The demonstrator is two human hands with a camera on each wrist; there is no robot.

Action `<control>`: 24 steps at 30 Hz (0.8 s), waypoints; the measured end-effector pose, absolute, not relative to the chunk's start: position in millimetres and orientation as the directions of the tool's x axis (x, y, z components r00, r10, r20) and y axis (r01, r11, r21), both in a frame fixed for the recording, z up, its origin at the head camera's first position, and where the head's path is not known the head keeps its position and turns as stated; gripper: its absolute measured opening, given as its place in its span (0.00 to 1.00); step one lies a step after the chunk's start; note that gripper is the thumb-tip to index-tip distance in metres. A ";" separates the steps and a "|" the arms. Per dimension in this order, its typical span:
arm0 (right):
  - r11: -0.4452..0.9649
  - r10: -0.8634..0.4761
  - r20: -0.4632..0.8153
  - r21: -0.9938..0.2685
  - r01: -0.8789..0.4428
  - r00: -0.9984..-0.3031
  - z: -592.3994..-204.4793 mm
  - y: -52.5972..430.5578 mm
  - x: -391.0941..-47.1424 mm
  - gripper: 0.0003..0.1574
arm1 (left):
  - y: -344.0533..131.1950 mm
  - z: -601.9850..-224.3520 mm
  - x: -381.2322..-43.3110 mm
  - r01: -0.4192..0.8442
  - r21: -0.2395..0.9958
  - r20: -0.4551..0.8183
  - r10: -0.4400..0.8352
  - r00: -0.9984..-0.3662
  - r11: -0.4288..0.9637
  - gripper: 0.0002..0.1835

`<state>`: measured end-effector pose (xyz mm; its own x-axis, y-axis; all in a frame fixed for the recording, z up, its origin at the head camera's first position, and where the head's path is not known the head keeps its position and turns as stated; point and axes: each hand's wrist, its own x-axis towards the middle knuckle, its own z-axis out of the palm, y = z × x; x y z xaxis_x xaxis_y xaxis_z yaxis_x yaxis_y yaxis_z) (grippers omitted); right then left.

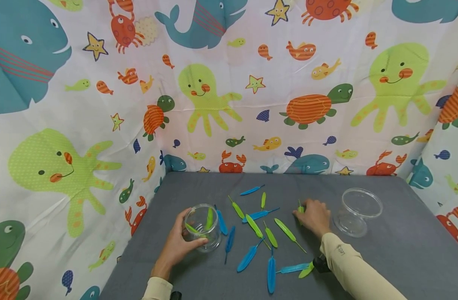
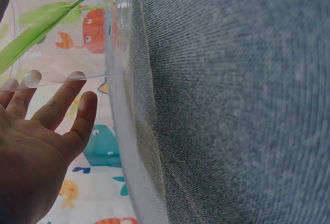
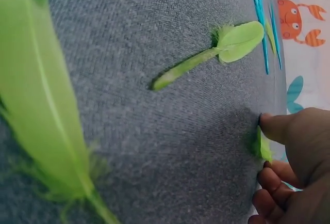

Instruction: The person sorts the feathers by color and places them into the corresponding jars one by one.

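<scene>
My left hand (image 1: 176, 248) holds a clear jar (image 1: 214, 241) on the left of the table, thumb in front and fingers round its far side. Inside that jar are green feathers (image 1: 209, 218); in the left wrist view, one green feather (image 2: 38, 35) leans across the jar's inside. Over to the right, my right hand (image 1: 316, 217) pinches a green feather (image 1: 300, 209) at the table surface. The right wrist view shows this feather (image 3: 263, 147) between thumb and fingers, partly hidden. Blue feathers (image 1: 247, 258) and green feathers (image 1: 287, 230) lie scattered between the hands.
A second clear container (image 1: 350, 225) with a wide round rim stands right of my right hand. The table (image 1: 199, 185) has a grey cloth. A curtain (image 1: 229, 154) printed with sea animals hangs behind it and at both sides. One green feather (image 1: 306, 271) lies beside the right wrist.
</scene>
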<state>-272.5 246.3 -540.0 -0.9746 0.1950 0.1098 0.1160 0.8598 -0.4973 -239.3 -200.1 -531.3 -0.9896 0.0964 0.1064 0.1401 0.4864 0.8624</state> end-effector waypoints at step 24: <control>0.817 0.171 0.050 -0.565 0.113 -0.984 -541.1 243.2 -276.3 0.16 | -200.7 -530.8 -238.6 0.140 0.859 0.107 0.094 -0.990 0.492 0.58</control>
<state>-276.3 243.2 -541.1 -0.9839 0.1713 0.0501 0.1135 0.8169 -0.5655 -238.6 -200.7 -530.8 -0.9898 0.0940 0.1074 0.1399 0.4923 0.8591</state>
